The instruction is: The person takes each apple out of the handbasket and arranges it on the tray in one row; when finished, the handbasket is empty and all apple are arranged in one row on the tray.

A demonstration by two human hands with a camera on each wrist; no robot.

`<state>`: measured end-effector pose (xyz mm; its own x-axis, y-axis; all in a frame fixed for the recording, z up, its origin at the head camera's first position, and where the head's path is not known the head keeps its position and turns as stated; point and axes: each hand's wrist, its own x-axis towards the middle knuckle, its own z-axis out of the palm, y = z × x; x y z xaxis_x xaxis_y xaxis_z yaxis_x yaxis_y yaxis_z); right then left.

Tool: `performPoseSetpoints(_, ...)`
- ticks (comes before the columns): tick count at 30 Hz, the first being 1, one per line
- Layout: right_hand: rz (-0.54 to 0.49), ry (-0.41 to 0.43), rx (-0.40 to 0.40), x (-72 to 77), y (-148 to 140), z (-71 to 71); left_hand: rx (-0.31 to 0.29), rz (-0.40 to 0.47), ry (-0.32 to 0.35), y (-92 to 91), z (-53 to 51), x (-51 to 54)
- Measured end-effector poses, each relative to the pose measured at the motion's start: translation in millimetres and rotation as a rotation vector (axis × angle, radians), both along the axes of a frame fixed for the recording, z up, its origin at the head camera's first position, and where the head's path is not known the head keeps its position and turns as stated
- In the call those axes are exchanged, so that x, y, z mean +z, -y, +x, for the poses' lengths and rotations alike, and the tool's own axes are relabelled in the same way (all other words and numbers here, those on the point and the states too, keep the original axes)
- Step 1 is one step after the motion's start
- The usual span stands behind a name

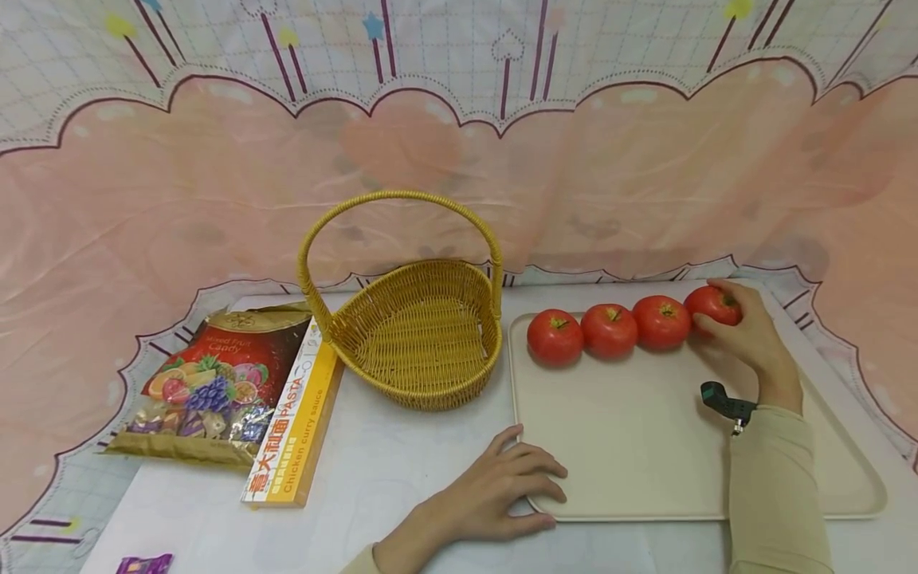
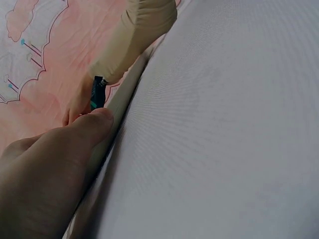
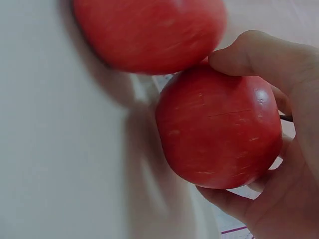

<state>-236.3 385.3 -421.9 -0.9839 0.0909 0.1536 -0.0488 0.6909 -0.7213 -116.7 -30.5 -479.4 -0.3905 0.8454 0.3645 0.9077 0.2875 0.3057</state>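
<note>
My right hand (image 1: 753, 335) curls its fingers and thumb around a red apple (image 1: 712, 305) at the right end of a row along the tray's back edge. In the right wrist view that apple (image 3: 219, 129) touches a neighbouring apple (image 3: 152, 32). The other apples in the row are a left one (image 1: 555, 337), a second (image 1: 609, 330) and a third (image 1: 661, 322). Relaxed, spread fingers of my left hand (image 1: 505, 486) rest at the front left corner of the beige tray (image 1: 631, 438). The left wrist view shows the left thumb (image 2: 94, 127) by the tray's rim.
A yellow wicker basket (image 1: 423, 343) with a tall handle stands left of the tray. Beside it lie a long pasta box (image 1: 290, 430) and a mixed fruit candy bag (image 1: 215, 383). One purple-wrapped candy (image 1: 145, 564) is at the front left. A patterned curtain (image 1: 459, 175) hangs behind.
</note>
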Motion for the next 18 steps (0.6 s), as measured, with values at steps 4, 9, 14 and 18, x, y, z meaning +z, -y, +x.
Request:
performPoseSetpoints(4,0.005,0.023,0.005,-4.5,-1.0,0.1,0.001,-0.005,-0.005,0.5,0.7,0.4)
performPoseSetpoints(9,0.009,0.041,0.012,-5.2,-1.4,0.6,0.001,-0.005,-0.007,0.3,1.0,0.6)
performPoseSetpoints(14,0.004,0.068,0.027,-2.8,-2.0,2.9,-0.004,-0.001,0.009,0.1,0.9,0.5)
performPoseSetpoints(18,-0.002,0.096,0.017,-0.4,-2.5,4.2,-0.012,-0.002,0.012,-0.4,0.0,-0.2)
